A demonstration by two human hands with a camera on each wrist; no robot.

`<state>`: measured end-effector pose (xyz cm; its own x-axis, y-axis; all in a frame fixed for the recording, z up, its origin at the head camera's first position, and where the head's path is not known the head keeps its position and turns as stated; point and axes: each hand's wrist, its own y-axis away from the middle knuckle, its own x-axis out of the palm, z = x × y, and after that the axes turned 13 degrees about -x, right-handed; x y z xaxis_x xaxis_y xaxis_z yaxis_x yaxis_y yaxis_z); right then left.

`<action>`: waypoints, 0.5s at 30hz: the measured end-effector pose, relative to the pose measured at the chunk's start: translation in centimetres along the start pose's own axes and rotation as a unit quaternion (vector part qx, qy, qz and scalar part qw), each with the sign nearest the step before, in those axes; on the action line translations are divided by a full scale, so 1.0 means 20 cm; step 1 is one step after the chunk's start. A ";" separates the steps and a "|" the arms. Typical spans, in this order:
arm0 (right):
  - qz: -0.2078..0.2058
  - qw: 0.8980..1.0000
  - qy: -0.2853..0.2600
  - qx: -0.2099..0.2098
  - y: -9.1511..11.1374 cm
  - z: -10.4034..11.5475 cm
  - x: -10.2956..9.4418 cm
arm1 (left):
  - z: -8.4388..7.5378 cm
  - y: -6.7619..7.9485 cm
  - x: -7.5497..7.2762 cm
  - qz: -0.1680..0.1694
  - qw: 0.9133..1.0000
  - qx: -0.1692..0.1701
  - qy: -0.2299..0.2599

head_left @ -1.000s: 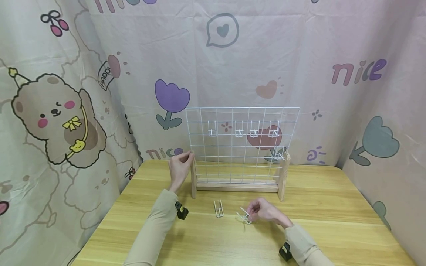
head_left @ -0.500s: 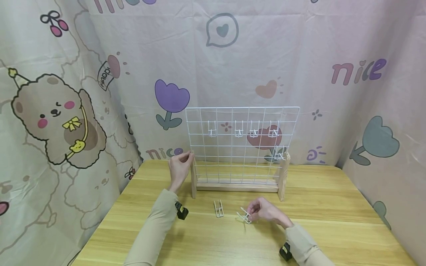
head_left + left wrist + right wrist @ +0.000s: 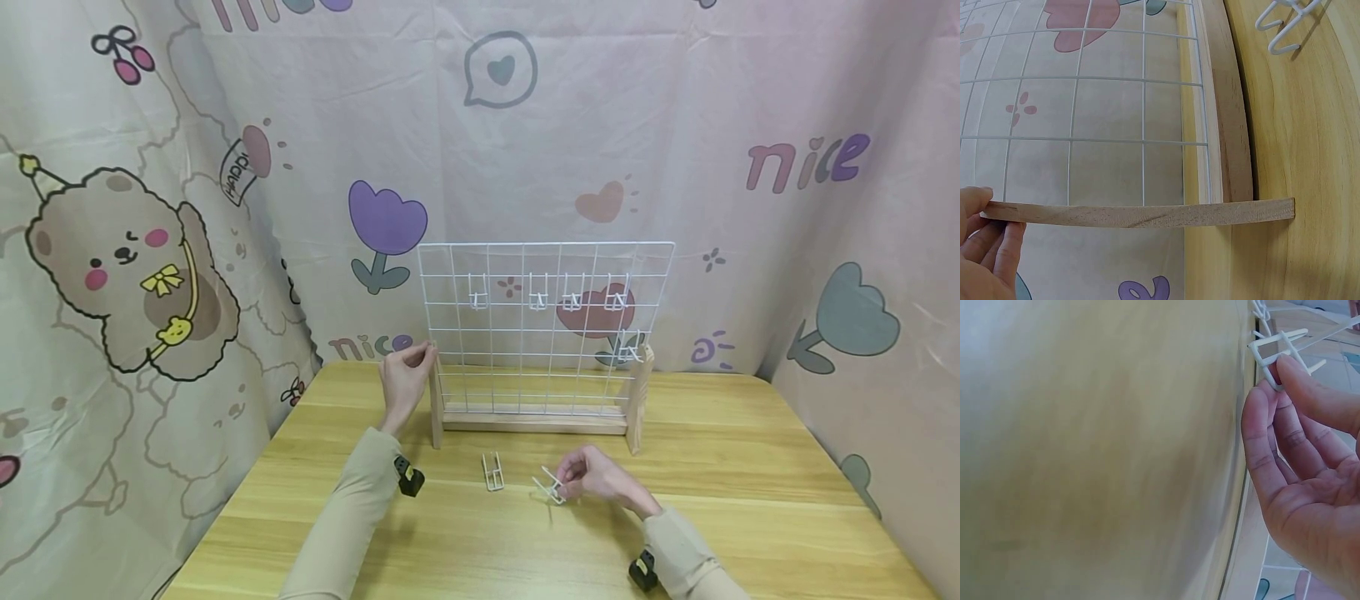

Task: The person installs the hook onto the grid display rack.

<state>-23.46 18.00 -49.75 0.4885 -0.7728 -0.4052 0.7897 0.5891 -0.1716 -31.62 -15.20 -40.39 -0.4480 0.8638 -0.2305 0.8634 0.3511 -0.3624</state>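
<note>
A white wire grid panel (image 3: 536,342) stands upright in a wooden stand (image 3: 536,423). My left hand (image 3: 406,379) pinches the top of the stand's left upright (image 3: 1141,215) between thumb and fingers. Just over the table in front of the stand, my right hand (image 3: 592,475) pinches a white wire hook (image 3: 1272,350) by its frame, its prongs pointing away from the fingers. A second white wire hook (image 3: 492,472) lies on the table left of that hand. Several more hooks hang on the grid, such as one hook (image 3: 477,298) at the upper left and another hook (image 3: 628,352) lower right.
The wooden table (image 3: 720,533) extends to both sides of the stand. Behind it hangs a printed curtain (image 3: 540,150), and more curtain closes off the left and right sides. Black wrist cameras sit on both sleeves.
</note>
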 end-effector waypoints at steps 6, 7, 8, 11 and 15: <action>-0.005 1.000 -0.019 -0.010 0.00 0.01 0.01 | 0.00 0.00 0.00 -0.001 1.000 0.001 -0.001; -0.006 1.000 -0.023 -0.012 0.00 0.01 0.01 | 0.00 0.00 0.00 -0.002 1.000 0.002 -0.001; -0.007 1.000 -0.026 -0.014 0.00 0.01 0.01 | 0.00 0.00 0.00 -0.002 1.000 0.003 -0.001; -0.013 0.999 -0.029 -0.016 0.00 0.02 0.01 | 0.01 0.00 0.00 -0.002 1.000 0.005 -0.001; -0.027 0.999 -0.033 -0.017 0.00 0.03 0.02 | 0.01 0.00 0.00 0.000 1.000 0.006 -0.001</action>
<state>-23.12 17.57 -49.30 0.4700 -0.8166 -0.3351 0.8025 0.5534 -0.2230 -31.68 -15.26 -40.51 -0.4495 0.8625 -0.2326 0.8600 0.3474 -0.3738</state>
